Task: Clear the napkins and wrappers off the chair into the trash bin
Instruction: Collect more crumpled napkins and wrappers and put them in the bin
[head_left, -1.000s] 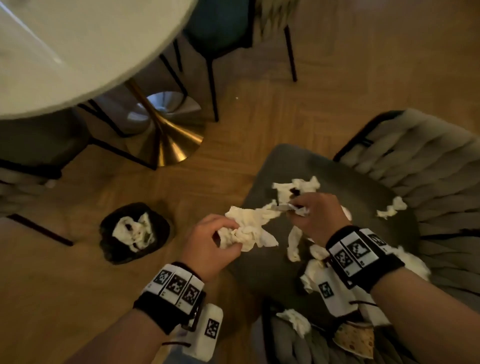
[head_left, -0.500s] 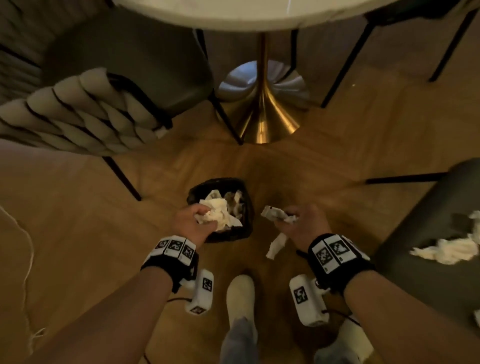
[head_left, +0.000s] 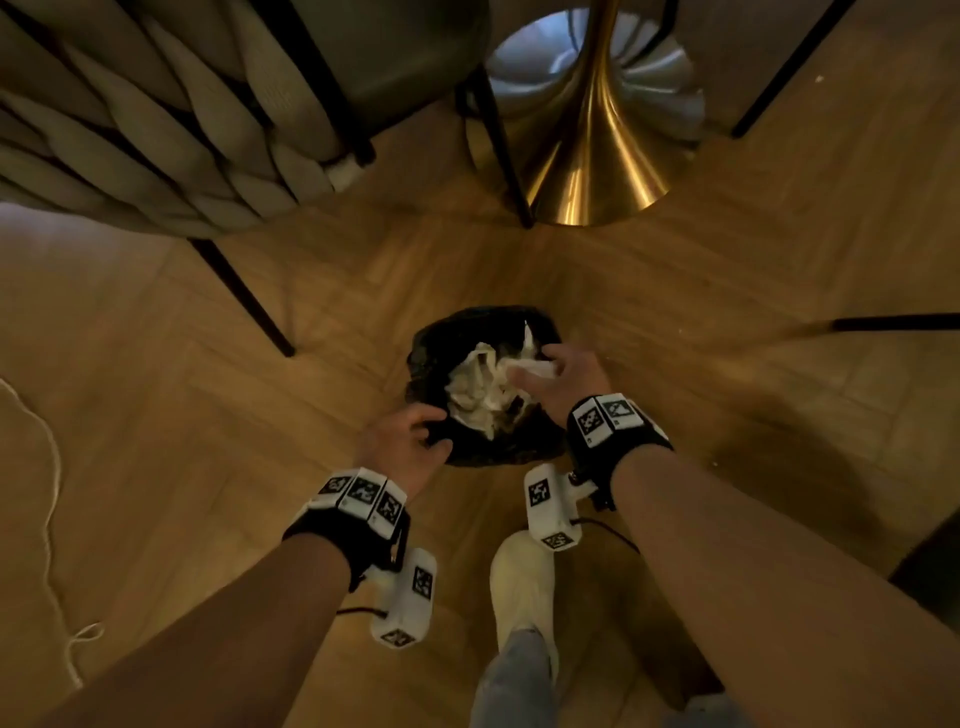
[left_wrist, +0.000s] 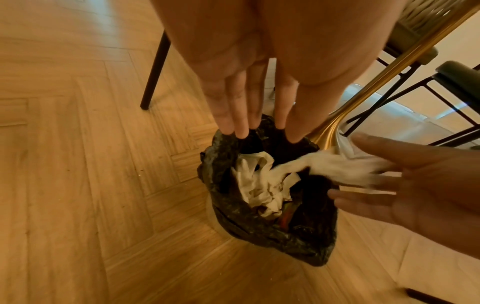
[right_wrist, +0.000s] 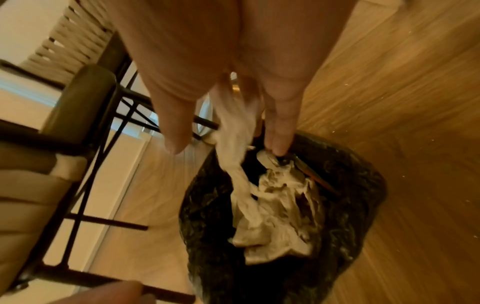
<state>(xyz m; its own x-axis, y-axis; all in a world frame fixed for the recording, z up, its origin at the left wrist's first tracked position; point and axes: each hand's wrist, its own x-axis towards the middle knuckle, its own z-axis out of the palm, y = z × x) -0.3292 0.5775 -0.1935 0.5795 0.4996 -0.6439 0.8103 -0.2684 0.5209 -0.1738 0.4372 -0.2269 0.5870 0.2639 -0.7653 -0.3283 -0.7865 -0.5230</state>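
Over the trash bin (head_left: 435, 358) the right hand (head_left: 565, 380) has straight fingers, a blurred napkin (left_wrist: 335, 166) against them. Left hand (head_left: 402, 451) spreads empty at the near rim. Crumpled napkins (head_left: 480, 395) fill the black liner; bare wood floor (head_left: 156, 415) lies left.

No readable text, brand or number anywhere. Only black-and-white square coded markers on the wristbands (head_left: 363, 499) and on the white wrist camera housings (head_left: 545, 506), carrying no letters.
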